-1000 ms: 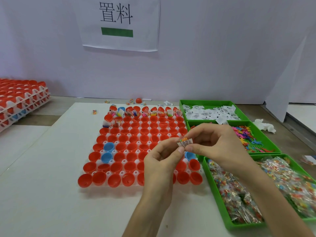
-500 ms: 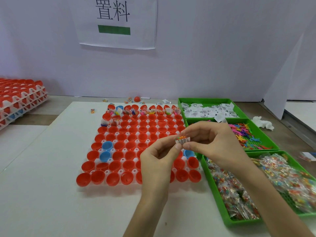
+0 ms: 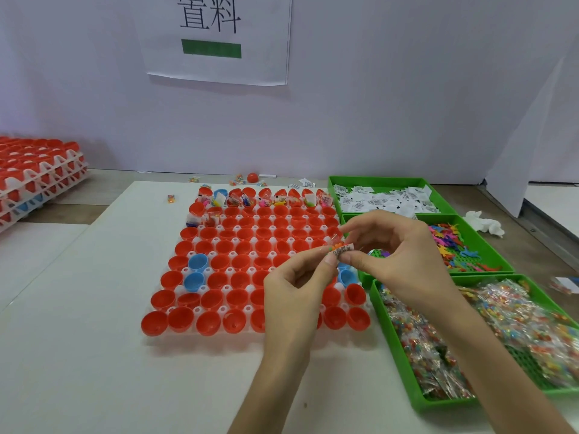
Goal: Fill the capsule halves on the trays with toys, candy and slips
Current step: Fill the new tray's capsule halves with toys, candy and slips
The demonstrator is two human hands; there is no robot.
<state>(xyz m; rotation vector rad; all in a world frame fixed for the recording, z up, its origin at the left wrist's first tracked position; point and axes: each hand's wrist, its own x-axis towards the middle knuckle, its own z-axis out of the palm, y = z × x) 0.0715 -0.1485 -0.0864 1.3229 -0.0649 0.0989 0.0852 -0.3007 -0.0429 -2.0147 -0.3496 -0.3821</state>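
Left hand [image 3: 297,296] and right hand [image 3: 404,255] meet above the right side of the white tray [image 3: 195,309]. Its far row of capsule halves [image 3: 263,198] is filled, while most red halves [image 3: 241,261] nearer sit empty. Three green bins stand just beside it on the right, holding slips [image 3: 376,180], toys [image 3: 484,242] and candy packets [image 3: 393,349]. Each hand pinches, thumb against forefinger, one small bundle [image 3: 341,249]: a printed slip around an orange toy, seemingly with a clear candy wrapper. The bundle should stay tight and small, I judge, so it drops whole into the next empty half without springing open. Both wrists are raised, with the spare fingers loosely curled.
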